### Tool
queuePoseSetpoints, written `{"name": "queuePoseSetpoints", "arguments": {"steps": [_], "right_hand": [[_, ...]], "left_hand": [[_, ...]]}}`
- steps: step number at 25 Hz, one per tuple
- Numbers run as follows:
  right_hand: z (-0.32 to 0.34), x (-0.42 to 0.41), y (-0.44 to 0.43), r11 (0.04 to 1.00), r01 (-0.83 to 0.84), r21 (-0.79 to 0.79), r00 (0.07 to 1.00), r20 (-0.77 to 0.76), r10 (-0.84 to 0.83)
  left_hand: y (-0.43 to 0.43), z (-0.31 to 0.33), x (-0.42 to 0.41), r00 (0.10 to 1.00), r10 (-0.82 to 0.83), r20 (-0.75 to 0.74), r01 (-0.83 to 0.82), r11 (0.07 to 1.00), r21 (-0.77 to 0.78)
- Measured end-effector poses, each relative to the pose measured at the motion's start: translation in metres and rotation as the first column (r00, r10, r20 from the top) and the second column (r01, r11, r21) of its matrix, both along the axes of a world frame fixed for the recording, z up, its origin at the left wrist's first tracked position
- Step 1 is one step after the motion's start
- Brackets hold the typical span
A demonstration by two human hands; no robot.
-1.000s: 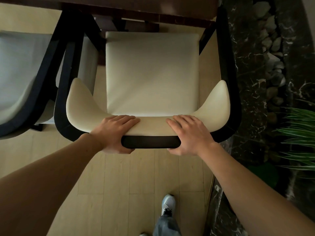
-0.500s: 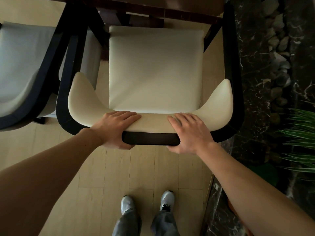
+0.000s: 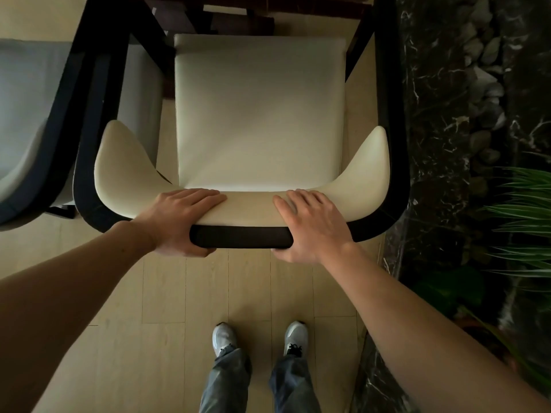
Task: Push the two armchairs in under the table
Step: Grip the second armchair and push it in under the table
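Note:
A cream-cushioned armchair (image 3: 259, 114) with a black curved frame stands right below me, its seat front close to the dark wooden table (image 3: 298, 7) at the top edge. My left hand (image 3: 182, 222) grips the top of its backrest left of centre. My right hand (image 3: 313, 228) grips the same backrest right of centre. Fingers of both hands lie over the cream pad, thumbs behind the black rail. A second armchair (image 3: 32, 114), grey with a dark frame, stands at the left, touching or nearly touching the first one's arm.
A dark marble border (image 3: 432, 144) with pebbles (image 3: 483, 93) runs along the right side of the chair. Green plant leaves (image 3: 524, 210) reach in at the right. My two shoes (image 3: 259, 338) stand on the pale wood floor behind the chair.
The chair has slid forward toward the table with both hands still on its backrest. My feet have stepped up together behind it.

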State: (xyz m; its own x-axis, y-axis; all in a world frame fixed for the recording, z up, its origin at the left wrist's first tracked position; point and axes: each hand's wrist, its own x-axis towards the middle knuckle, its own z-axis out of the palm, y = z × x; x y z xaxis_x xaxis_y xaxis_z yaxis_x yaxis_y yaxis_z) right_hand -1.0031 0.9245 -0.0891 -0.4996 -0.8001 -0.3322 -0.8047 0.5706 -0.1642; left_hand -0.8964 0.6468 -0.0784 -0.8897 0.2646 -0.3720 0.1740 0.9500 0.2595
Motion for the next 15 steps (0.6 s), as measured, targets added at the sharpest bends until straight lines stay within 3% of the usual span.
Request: {"name": "queuePoseSetpoints", "arguments": {"steps": [15], "right_hand": [[-0.0012,0.0100,-0.0053,0.998,-0.014,-0.062,0.999,-0.046,0.011]], "left_hand": [[-0.0083,0.0001,0.0058,1.000,-0.015,-0.014,0.015,1.000,0.000]]}}
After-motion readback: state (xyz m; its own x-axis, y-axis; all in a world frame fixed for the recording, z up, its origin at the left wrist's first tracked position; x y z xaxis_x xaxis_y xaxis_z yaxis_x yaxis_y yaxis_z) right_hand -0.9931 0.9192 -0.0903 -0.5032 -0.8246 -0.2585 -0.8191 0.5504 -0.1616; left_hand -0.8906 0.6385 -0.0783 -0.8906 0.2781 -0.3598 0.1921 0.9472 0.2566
